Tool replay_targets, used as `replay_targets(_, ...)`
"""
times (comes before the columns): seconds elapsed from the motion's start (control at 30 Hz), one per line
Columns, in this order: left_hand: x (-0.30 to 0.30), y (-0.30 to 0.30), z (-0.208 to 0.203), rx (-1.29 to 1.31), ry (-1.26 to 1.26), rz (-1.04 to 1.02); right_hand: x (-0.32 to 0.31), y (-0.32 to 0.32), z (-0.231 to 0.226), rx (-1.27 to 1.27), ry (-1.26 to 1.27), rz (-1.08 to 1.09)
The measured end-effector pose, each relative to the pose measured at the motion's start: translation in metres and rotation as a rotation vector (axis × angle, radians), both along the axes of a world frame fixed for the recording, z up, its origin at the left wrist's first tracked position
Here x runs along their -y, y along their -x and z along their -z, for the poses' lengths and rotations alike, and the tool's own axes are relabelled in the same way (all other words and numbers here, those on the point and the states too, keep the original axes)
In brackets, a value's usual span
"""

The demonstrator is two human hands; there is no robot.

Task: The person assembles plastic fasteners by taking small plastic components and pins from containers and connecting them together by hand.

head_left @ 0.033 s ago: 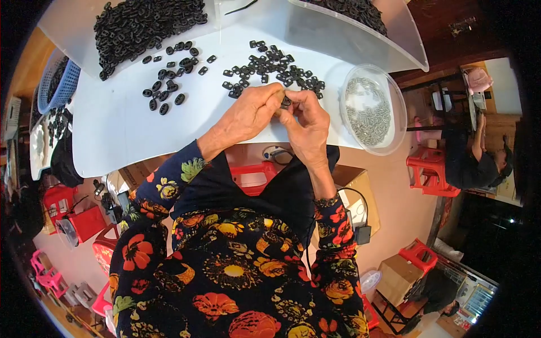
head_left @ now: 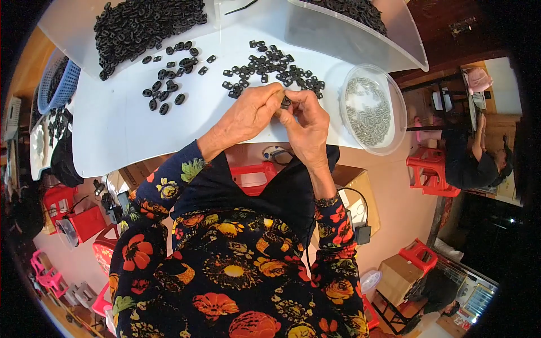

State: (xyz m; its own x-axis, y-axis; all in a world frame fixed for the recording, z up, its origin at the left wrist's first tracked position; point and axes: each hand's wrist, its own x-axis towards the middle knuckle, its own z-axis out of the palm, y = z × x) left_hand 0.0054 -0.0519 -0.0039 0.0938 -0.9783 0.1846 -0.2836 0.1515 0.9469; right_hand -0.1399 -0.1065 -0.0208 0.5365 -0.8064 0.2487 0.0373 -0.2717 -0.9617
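Note:
Both my hands meet over the front part of the white table (head_left: 129, 132), fingertips together around a small black plastic part (head_left: 285, 102). My left hand (head_left: 256, 114) is closed, its thumb and fingers pinching the part from the left. From the right, my right hand (head_left: 307, 121) grips the same part between thumb and bent fingers. Most of the part is hidden by the fingers. Just beyond my hands lies a spread of small black rectangular pieces (head_left: 273, 63). Left of them are scattered black oval pieces (head_left: 163, 96).
A round clear tub (head_left: 403, 115) of small metallic pins stands at the right. Translucent bins (head_left: 332, 42) with black parts line the back, one heaped (head_left: 146, 28) at left. A blue basket (head_left: 59, 84) sits far left. Red stools (head_left: 425, 172) and other people are off to the right.

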Motion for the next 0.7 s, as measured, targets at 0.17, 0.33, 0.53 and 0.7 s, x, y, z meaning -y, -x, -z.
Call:
replay_targets(0.17,0.0007,-0.0003,0.0035,0.019,0.021,-0.007,0.001,-0.0017,0.0024,-0.009,0.082,0.024)
replay_targets(0.33,0.0012,0.0009,0.0037,0.004,0.029,-0.007,0.0004,-0.0027,0.0034,-0.043,0.117,0.063)
replay_targets(0.53,0.001,0.0022,0.0032,0.029,0.025,-0.02,-0.0004,-0.0019,0.0039,-0.091,0.173,0.097)
replay_targets(0.7,0.0013,0.0029,0.0043,0.025,0.006,-0.019,-0.001,-0.001,0.0068,-0.089,0.197,0.107)
